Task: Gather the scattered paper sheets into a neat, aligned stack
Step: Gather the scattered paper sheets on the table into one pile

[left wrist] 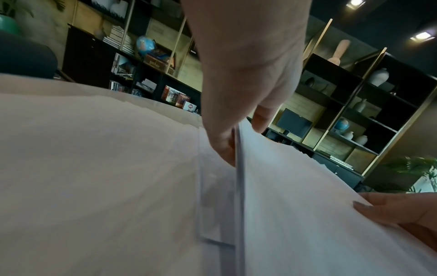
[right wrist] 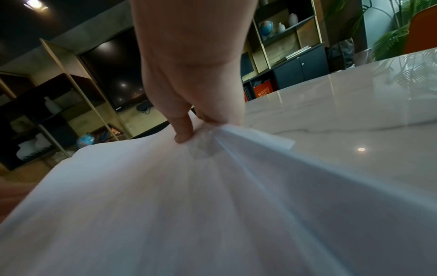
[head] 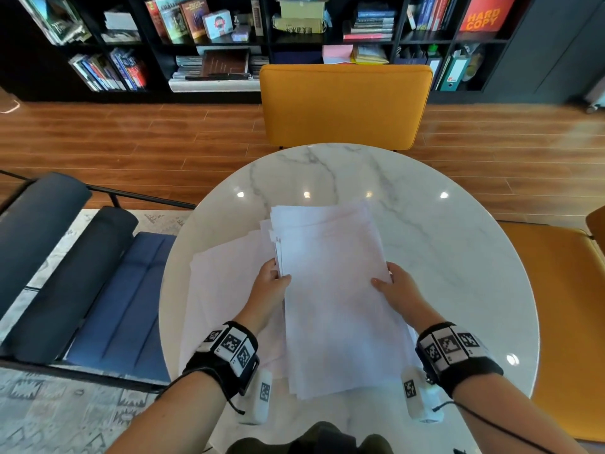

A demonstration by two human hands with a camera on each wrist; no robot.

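Note:
A bundle of white paper sheets is held a little above the round marble table, its edges fanned and uneven at the far left corner. My left hand pinches the bundle's left edge, thumb on top and fingers underneath. My right hand pinches the right edge, thumb on top, and the paper creases under it. More loose sheets lie flat on the table to the left, partly under the bundle.
A mustard chair stands behind the table and another to the right. A dark blue lounge seat is on the left. Bookshelves line the far wall. Bare marble shows at the far and right sides.

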